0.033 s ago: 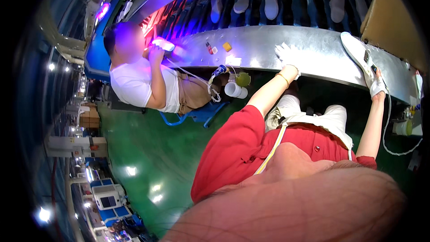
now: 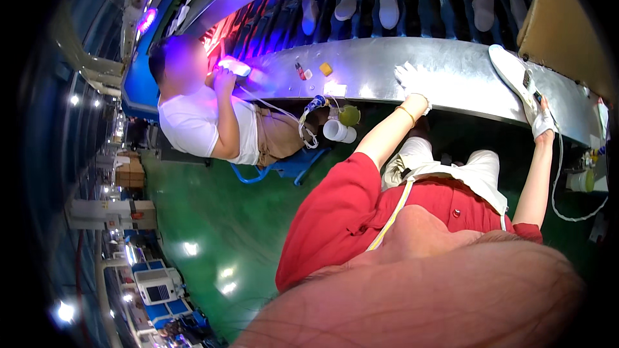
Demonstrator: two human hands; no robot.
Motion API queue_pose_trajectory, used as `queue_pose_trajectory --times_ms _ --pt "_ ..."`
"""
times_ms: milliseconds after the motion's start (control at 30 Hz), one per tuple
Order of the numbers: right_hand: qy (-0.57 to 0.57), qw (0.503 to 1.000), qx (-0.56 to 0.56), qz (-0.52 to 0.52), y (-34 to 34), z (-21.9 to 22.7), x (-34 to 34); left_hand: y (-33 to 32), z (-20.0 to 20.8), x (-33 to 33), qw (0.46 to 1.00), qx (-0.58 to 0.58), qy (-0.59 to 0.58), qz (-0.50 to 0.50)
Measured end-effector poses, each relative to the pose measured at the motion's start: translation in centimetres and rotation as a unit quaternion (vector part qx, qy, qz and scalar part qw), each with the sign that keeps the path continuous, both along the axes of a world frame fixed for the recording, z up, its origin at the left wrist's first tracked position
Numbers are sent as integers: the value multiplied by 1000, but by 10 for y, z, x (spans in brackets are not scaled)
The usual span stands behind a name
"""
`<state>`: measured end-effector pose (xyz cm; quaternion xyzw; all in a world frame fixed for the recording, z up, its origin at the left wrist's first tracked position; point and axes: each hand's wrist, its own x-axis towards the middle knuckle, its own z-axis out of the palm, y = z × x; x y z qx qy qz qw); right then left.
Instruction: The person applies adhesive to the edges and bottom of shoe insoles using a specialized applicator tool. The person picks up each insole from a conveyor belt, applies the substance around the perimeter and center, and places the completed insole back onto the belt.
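Note:
My left hand (image 2: 411,80), in a white glove, lies on the metal ledge (image 2: 361,58) with its fingers spread and nothing in them. At the right, my right hand (image 2: 544,122) is closed on the lower end of a long white corded hand-held device (image 2: 507,71). The device has a rounded upper end and a dark patch on its side; its exact kind I cannot make out. It leans over the ledge, and a white cord (image 2: 558,180) hangs from near my hand. A white glove with bare fingertips covers that hand.
Pale shoe soles (image 2: 388,6) lie on the dark slatted conveyor (image 2: 412,0) beyond the ledge. A cardboard sheet (image 2: 567,26) stands far right. At left a seated co-worker (image 2: 206,116) holds a glowing device (image 2: 233,66). A yellow block (image 2: 325,69) and a white bucket (image 2: 339,131) are nearby.

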<state>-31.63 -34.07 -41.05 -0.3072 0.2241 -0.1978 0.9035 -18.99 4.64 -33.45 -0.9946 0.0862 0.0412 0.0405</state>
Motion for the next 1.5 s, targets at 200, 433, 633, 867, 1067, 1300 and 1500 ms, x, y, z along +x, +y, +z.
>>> queue_pose_trajectory --times_ms 200,433,633,867,1067,1300,1500 --pt "-50 997 5 -50 23 18 -4 4 0 -4 997 62 -33 -34" --pt "-36 997 -33 -55 23 13 -9 0 6 -5 999 36 -16 -30" --pt "-61 996 -50 -32 27 15 -15 -2 -2 -2 997 67 -40 -30" --pt "-46 996 -81 -18 52 33 -5 12 -3 2 998 42 -36 -20" --pt "-26 996 -88 -23 40 43 -22 11 42 -17 955 121 19 -269" --pt "-22 993 -119 -12 55 53 -20 34 27 -13 934 37 -45 -353" --pt "-31 993 -116 -8 50 56 -17 36 -3 9 935 -32 -80 -343"
